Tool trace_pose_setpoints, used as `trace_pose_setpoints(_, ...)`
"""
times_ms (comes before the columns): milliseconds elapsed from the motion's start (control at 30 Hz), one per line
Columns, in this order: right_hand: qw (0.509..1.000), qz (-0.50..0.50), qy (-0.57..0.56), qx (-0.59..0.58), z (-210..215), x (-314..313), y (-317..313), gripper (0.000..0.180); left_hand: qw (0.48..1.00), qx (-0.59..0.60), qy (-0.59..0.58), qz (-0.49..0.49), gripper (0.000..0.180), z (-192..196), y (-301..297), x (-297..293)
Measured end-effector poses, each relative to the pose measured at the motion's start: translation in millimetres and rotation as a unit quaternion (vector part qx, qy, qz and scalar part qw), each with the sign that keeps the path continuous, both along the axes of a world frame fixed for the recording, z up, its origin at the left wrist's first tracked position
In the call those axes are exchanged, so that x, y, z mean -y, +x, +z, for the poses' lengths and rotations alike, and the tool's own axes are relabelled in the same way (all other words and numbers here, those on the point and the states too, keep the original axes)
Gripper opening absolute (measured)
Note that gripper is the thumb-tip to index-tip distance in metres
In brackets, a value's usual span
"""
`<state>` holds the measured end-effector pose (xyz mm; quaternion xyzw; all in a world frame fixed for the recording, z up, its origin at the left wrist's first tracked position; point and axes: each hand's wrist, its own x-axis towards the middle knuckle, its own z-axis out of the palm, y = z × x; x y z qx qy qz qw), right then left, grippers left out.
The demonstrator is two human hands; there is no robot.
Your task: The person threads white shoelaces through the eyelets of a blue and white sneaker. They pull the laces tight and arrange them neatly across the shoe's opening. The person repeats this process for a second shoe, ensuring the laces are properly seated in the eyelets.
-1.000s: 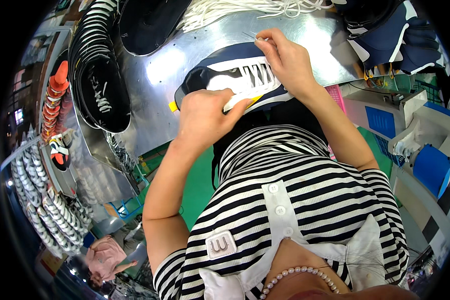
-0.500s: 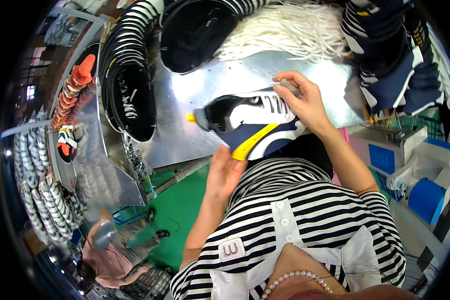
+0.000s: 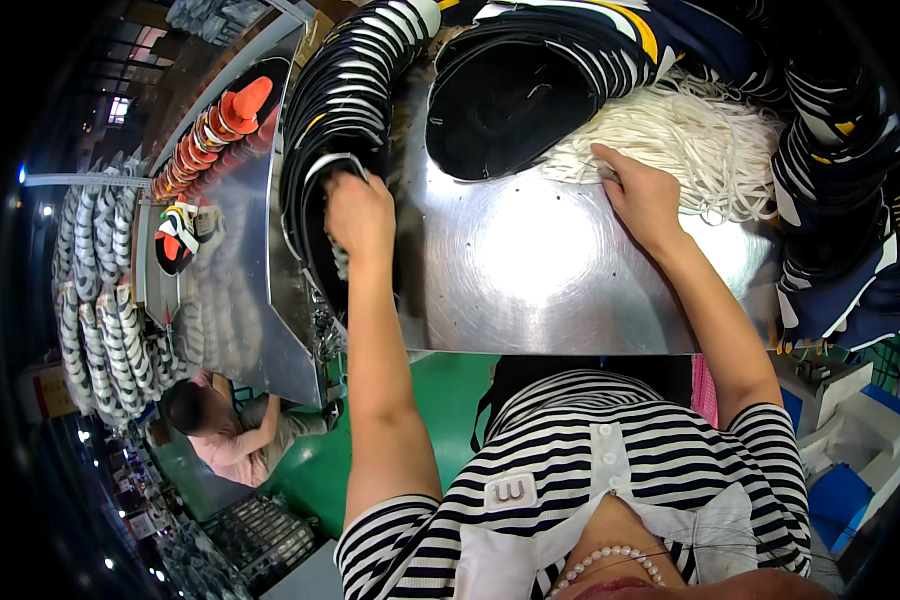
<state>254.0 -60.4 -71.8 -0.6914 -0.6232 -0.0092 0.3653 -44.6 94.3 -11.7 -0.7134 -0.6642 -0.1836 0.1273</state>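
Note:
My left hand (image 3: 360, 215) reaches forward into the front end of a nested row of black and white shoe uppers (image 3: 355, 95). Its fingers are curled at the pale collar edge (image 3: 342, 162) of the nearest upper, gripping it; the fingertips are partly hidden inside. At the near edge of a heap of white shoelaces (image 3: 675, 140), my right hand (image 3: 645, 195) is closed, index finger and thumb drawn together. Something thin and dark shows at those fingertips, too small to name.
The uppers stand on a shiny metal table (image 3: 530, 270). A second nested row of uppers (image 3: 510, 105) curves behind it. Navy and white uppers (image 3: 840, 260) are stacked at the right. Orange-lined shoe parts (image 3: 220, 120) lie left. A person in pink (image 3: 230, 430) crouches at lower left.
The navy, white and yellow shoe upper is gone from between my hands. My left hand has moved forward and left to the nested row; my right has moved to the laces.

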Motion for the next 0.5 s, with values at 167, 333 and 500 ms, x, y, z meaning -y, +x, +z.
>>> trace_pose_setpoints(167,0.999,0.023,-0.033,0.019,1.2,-9.1,7.7,0.026,0.986,-0.036,0.057,-0.151,0.039,-41.9,-45.7,-79.6)
trace_pose_setpoints(333,0.981,0.033,-0.023,-0.190,41.7,21.7,-2.0,0.015,0.979,0.025,0.043,-0.199,0.056,-23.0,-2.6,-8.1)
trace_pose_setpoints(500,0.873,0.332,0.106,-0.340,154.1,41.3,-37.5,0.007,0.974,0.082,0.047,-0.206,0.057,-40.2,41.9,2.7)
